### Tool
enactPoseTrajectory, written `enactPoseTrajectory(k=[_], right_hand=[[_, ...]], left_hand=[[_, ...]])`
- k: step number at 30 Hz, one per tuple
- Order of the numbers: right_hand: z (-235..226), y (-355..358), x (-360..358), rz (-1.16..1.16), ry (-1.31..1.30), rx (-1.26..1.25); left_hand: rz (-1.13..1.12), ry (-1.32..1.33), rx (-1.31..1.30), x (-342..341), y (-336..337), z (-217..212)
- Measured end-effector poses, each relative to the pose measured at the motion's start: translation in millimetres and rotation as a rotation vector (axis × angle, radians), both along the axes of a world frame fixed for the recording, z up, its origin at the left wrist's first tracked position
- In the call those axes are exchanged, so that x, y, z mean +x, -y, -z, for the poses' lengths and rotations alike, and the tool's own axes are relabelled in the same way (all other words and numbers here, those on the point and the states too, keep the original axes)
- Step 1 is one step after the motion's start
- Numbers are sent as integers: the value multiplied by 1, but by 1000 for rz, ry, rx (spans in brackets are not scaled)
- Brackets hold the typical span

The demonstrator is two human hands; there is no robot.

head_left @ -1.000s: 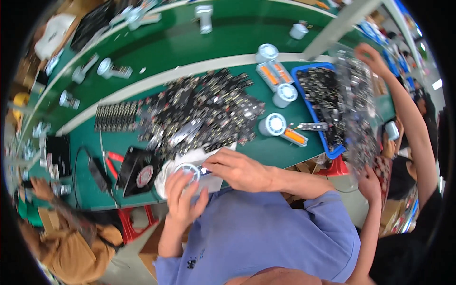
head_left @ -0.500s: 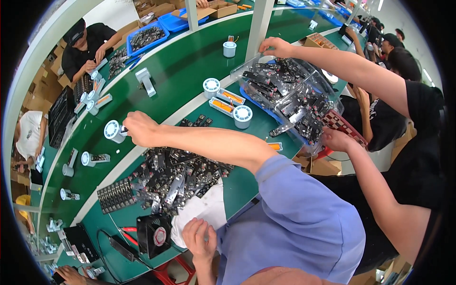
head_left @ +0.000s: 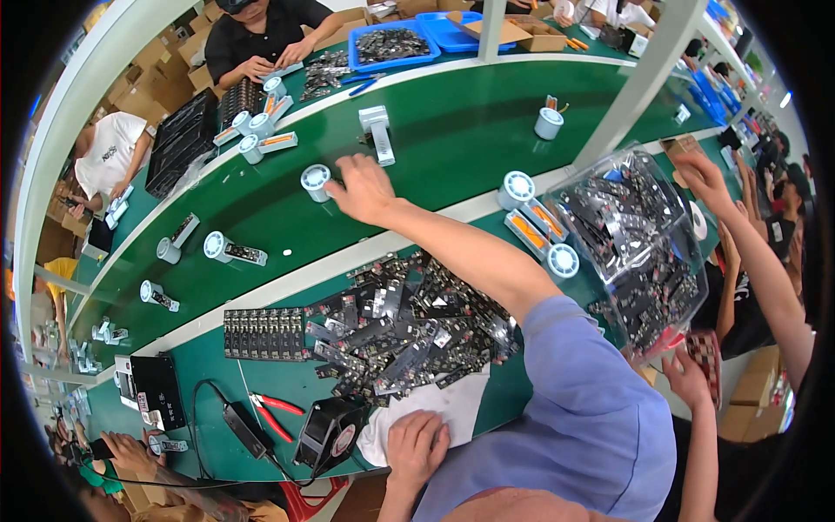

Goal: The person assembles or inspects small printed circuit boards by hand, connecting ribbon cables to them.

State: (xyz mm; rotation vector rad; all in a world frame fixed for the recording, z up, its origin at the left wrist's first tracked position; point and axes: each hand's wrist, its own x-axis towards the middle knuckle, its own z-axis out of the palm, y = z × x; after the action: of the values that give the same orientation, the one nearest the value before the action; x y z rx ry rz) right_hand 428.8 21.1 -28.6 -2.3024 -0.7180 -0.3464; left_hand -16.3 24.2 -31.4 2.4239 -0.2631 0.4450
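Note:
My right hand [head_left: 361, 188] reaches far over the green belt, its fingers spread beside a pale blue round fan unit [head_left: 316, 183]. The fingertips are at the unit's edge; whether they touch it I cannot tell. Beyond the hand stands a pale blue bracket-shaped part [head_left: 377, 135]. My left hand [head_left: 417, 445] lies on a white cloth [head_left: 470, 407] at the near table edge, fingers loosely stretched, holding nothing. Between the two hands spreads a heap of black circuit boards [head_left: 417, 335], with a neat row of boards [head_left: 263, 334] at its left.
Red-handled pliers [head_left: 275, 416], a black fan [head_left: 330, 432] and a power adapter [head_left: 248, 429] lie left of the cloth. More fan units [head_left: 230, 248] stand along the belt. A clear bin of boards [head_left: 639, 235] stands at right, near a co-worker's arms [head_left: 765, 261]. A white post [head_left: 639, 83] rises behind.
The view has swung left and tilted up. My right hand has gone from closed at a fan unit to spread beside one. My left hand has settled onto the cloth.

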Motion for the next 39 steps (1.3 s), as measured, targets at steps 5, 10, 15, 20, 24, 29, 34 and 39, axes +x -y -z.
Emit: enactPoseTrajectory(k=[5,10,15,20,24,29,34,39], right_hand=[[-4,29,59,536,52,-142],[22,20,90,499,-299,-88],[-27,58,88,381,-350,141],[-111,91,-41,-53,-503,284],[-145,157,-185,-519,-760,81],[-140,211,-295,-809,-939,60],[-135,236,-301,-808,-868,230],[-116,282,-287,-305,-411,237]], left_hand=[[13,15,-67,4,1,2],[-33,0,-59,-1,4,-2],[31,65,-41,5,4,8],[-45,244,103,-9,-6,7],[-276,620,529,15,-3,-59],[-115,425,712,20,-3,-99],[-29,436,640,9,-1,-74],[-71,155,540,-3,0,-37]])
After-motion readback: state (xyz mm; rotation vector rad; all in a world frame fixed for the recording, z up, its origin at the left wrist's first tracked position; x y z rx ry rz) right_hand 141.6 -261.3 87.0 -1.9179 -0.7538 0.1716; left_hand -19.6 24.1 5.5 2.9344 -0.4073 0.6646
